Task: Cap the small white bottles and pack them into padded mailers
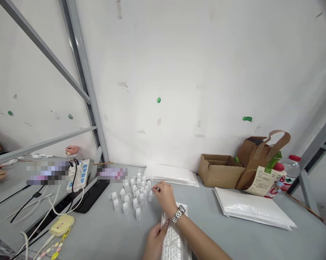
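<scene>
Bubble mailer (174, 240) (white, puffy) points lengthwise toward the wall (179, 72)

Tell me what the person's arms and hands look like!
There are no gloves on either hand. The right hand has a shiny silver watch with a metal link band around its wrist, and no sleeve shows on the right forearm. The left hand has a dark-looking thumbnail.
</scene>
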The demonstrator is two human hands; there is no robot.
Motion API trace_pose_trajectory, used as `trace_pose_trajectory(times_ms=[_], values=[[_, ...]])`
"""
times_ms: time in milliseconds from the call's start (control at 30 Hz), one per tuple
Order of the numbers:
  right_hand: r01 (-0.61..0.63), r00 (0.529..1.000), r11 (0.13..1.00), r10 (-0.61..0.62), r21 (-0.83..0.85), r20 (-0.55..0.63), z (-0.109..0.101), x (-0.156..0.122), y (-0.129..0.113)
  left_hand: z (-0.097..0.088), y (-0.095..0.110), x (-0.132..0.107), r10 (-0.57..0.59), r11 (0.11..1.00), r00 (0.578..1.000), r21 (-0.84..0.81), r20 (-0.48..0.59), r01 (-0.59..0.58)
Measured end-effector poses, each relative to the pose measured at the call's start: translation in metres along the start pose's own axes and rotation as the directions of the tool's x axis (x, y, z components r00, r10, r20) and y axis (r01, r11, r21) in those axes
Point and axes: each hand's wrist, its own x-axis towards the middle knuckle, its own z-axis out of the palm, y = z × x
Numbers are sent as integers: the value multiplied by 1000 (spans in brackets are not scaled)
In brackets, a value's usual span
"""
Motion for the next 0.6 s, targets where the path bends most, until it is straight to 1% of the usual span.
trace_pose_trajectory(times_ms=[67,133,233,300,367,433,600], values=[[1,999,1000,0,27,-40,-13,-6,4,-1,1,0,-3,1000,1000,-7,12,3],[-2,996,997,9,78,-94,-32,-16,9,-1,3,-1,-14,1000,1000,-5,10,14],[-17,980,983,53,184,-194,-65,-36,17,2,8,-4,-50,999,998,-5,-36,50],[-30,967,981,78,193,-243,-82,-51,23,6,12,-6,-75,997,996,-23,-52,73],[-38,961,989,77,146,-266,-93,-65,29,13,14,-8,-73,997,997,-34,-34,72],[-42,960,994,68,100,-272,-100,-75,35,20,17,-11,-63,998,998,-24,7,63],[-86,960,993,105,83,-259,-118,-85,43,34,22,-14,-105,994,993,42,57,102]])
